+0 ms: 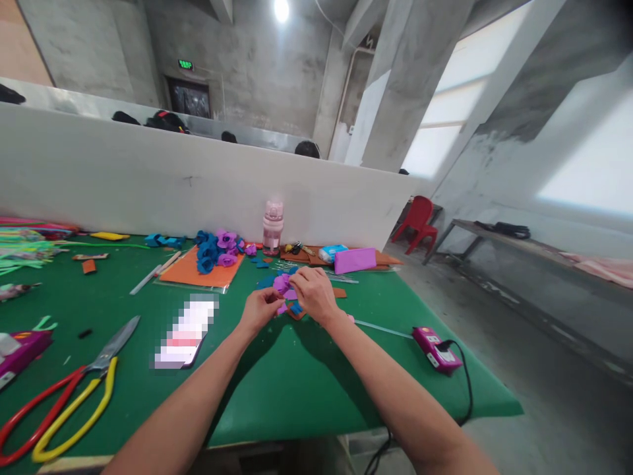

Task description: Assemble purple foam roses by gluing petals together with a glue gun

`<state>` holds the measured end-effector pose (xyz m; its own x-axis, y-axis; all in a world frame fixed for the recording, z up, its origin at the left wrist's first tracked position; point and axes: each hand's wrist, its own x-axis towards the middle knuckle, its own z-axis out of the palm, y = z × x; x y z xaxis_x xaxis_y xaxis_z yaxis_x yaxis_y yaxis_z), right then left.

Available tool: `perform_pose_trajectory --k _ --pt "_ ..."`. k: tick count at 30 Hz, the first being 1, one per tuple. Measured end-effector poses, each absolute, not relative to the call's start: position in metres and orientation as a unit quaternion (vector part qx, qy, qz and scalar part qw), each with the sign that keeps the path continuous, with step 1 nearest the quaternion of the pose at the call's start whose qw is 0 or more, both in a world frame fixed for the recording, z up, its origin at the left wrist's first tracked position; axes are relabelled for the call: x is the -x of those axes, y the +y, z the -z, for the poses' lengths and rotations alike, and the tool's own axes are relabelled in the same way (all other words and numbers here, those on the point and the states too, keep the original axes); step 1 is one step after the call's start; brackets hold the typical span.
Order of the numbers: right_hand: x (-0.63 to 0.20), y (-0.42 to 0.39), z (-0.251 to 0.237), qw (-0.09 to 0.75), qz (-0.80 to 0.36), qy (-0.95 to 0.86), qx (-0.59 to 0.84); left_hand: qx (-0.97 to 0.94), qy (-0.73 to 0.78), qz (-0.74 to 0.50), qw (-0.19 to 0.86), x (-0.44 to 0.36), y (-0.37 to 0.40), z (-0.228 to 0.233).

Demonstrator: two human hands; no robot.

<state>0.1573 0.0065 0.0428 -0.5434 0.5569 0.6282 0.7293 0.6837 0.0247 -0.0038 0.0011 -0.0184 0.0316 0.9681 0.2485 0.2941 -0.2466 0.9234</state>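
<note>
The green sign and all labels are illegible.

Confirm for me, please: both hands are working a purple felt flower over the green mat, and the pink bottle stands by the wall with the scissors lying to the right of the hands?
Not quite: in the head view the scissors lie left of the hands, not right. The left hand and right hand do hold the purple felt flower over the green mat, and the pink bottle stands by the wall.

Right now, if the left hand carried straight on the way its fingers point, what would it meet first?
The left hand points right, at the purple paper flower both hands hold; just beyond sits the right hand. Depth is hard to judge.
</note>
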Motion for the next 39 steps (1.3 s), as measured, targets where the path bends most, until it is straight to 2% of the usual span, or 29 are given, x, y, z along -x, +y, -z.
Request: perform_pose_trajectory --k 3,7,11,15,21,27,31,35,39 --pt "-0.156 -0.001 -0.045 0.408 0.051 -0.822 0.394 -0.614 0.517 -0.510 0.307 0.006 0.003 0.019" --pt "-0.148 -0.011 -0.038 0.562 -0.188 -0.667 0.452 -0.589 0.528 -0.558 0.251 0.011 0.004 0.019" --pt "-0.136 -0.019 -0.028 0.583 -0.444 -0.516 0.443 -0.583 0.522 -0.587 0.204 0.013 0.005 0.020" --pt "-0.125 -0.025 -0.026 0.579 -0.546 -0.456 0.398 -0.591 0.506 -0.593 0.206 0.013 0.005 0.021" --pt "-0.119 -0.027 -0.028 0.566 -0.575 -0.439 0.395 -0.599 0.504 -0.594 0.183 0.012 0.005 0.020" --pt "-0.120 -0.027 -0.024 0.564 -0.546 -0.470 0.404 -0.579 0.518 -0.604 0.177 0.014 0.004 0.014" --pt "-0.120 -0.038 0.004 0.549 -0.447 -0.555 0.437 -0.525 0.551 -0.623 0.183 0.023 0.011 0.014" --pt "-0.116 -0.064 0.036 0.452 -0.329 -0.680 0.474 -0.487 0.564 -0.632 0.213 0.033 0.023 0.018" --pt "-0.115 -0.082 0.044 0.390 -0.254 -0.752 0.466 -0.479 0.508 -0.665 0.263 0.037 0.030 0.022"
